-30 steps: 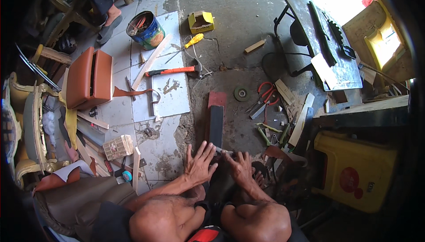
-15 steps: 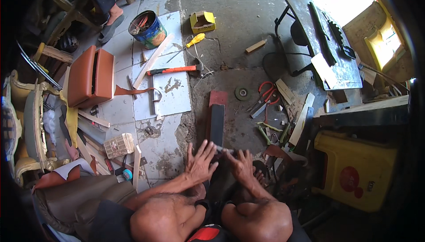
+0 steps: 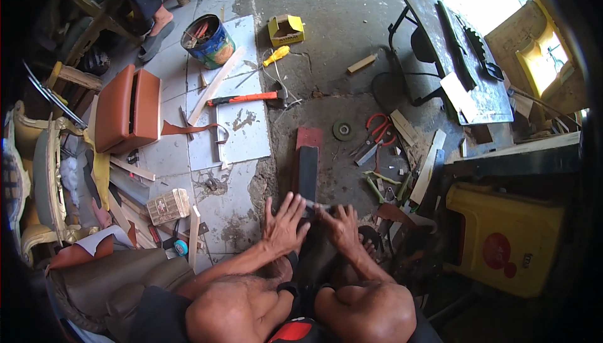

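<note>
Between my knees lies a long dark block with a flat black top and a red piece at its far end. My left hand is at its near end, fingers stretched and spread, the tips against a thin grey strip. That strip runs across the block's near end toward my right hand, whose fingers are curled and pinch it at its right side. Whether the strip is a blade is too small to tell. The block's near end is partly hidden by my hands.
Beyond the block are a tape roll, red-handled scissors and wood offcuts. A hammer, a yellow-handled screwdriver and a tool bucket lie farther off. A brown padded box stands left; a yellow plastic stool lies right.
Both hands have shifted very slightly away from me along the block, with the grey strip still between them. Little else differs beyond a slight shift of the whole view.
</note>
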The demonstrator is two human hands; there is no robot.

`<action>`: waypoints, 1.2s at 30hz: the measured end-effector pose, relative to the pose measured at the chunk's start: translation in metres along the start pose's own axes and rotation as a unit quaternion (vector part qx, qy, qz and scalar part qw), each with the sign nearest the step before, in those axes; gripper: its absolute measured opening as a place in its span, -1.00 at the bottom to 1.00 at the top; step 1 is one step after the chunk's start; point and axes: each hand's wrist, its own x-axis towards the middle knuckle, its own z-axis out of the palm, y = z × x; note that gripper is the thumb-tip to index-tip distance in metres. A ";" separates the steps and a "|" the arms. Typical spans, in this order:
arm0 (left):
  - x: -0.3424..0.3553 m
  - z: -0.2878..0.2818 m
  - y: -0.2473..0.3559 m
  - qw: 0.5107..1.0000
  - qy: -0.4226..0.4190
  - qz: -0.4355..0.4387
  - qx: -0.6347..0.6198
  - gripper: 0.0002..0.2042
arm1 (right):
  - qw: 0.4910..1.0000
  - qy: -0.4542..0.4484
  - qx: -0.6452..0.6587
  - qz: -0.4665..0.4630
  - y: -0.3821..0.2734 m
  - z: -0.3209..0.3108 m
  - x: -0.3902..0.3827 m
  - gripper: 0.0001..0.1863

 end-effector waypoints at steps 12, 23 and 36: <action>-0.005 0.000 0.009 1.000 -0.011 -0.003 0.007 -0.33 | 1.000 -0.008 -0.016 -0.012 0.008 0.002 -0.006 -0.28; 0.085 -0.016 -0.027 0.998 0.023 0.016 0.051 -0.32 | 0.998 0.046 -0.042 -0.024 0.037 -0.008 0.086 -0.41; 0.116 -0.022 -0.037 0.998 0.059 0.025 0.027 -0.35 | 0.998 0.054 -0.035 -0.021 0.049 -0.014 0.117 -0.38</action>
